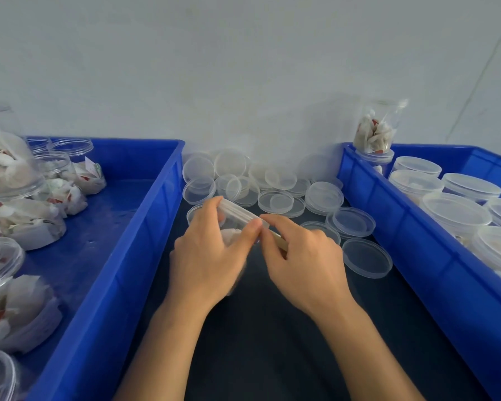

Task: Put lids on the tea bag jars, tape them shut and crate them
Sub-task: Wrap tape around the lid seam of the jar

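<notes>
Midway: left hand (211, 256) grips lidded clear plastic tea-bag jar (237, 224); right hand (301, 259) pinches tan tape (279, 241) at its rim. Right of grip, blue plastic crate (402, 227) of sealed jars; left, another blue crate (113, 270) of unlidded ones.

- The left hand (211, 256) covers most of the jar (237, 224), so only its lid end and a bit of white inside show.
- A thin tan strip (278, 241) peeks out by the right hand (304, 261). What it is cannot be told.
- The left crate (122, 256) and the right crate (417, 241) run off the picture's edges.
- The jars at the far left (0, 175) are cut off and look blurry.
- Both arms leave the picture at the bottom.
</notes>
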`<state>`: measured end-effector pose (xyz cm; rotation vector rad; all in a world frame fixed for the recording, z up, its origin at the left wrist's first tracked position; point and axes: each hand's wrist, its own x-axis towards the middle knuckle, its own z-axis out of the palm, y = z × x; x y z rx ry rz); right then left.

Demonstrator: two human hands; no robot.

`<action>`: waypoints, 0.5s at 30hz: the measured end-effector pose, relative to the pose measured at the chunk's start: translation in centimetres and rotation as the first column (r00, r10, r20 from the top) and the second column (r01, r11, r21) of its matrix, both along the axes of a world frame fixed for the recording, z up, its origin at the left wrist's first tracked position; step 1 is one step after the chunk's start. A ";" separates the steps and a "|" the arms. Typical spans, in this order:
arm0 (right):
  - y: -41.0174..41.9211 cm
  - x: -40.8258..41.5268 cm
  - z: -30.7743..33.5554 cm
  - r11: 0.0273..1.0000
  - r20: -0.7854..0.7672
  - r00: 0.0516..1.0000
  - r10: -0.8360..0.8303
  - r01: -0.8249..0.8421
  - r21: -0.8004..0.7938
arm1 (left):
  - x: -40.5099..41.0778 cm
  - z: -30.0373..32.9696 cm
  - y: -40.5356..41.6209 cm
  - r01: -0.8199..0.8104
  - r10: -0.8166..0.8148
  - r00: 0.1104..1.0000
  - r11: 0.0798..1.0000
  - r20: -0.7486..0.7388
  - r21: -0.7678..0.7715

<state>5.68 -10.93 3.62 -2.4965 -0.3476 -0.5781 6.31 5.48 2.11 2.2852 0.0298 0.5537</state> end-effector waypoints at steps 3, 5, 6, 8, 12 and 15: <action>-0.2 -0.2 0.1 0.997 -0.070 0.994 0.083 -0.083 0.004 | 0.1 0.1 0.9 0.016 -0.022 0.999 0.989 -0.038 -0.147; -0.1 -0.1 0.2 0.996 -0.041 0.995 0.092 -0.092 -0.003 | 0.2 0.2 1.4 0.024 -0.035 0.999 0.969 -0.041 -0.244; 0.0 -0.1 0.3 0.996 -0.010 0.996 0.085 -0.085 -0.019 | 0.2 0.3 1.6 0.030 -0.041 0.999 0.957 -0.035 -0.287; 0.2 -0.1 0.3 0.996 0.039 0.997 0.067 -0.064 -0.064 | 0.2 0.3 1.8 0.055 -0.065 0.998 0.929 -0.015 -0.366; 0.2 0.1 0.3 0.995 0.043 0.997 0.065 -0.062 -0.076 | 0.2 0.2 1.9 0.140 -0.148 0.989 0.855 0.024 -0.499; 0.0 0.3 0.0 0.996 0.028 0.997 0.077 -0.076 -0.046 | 0.4 0.1 2.0 0.199 -0.205 0.978 0.819 0.049 -0.538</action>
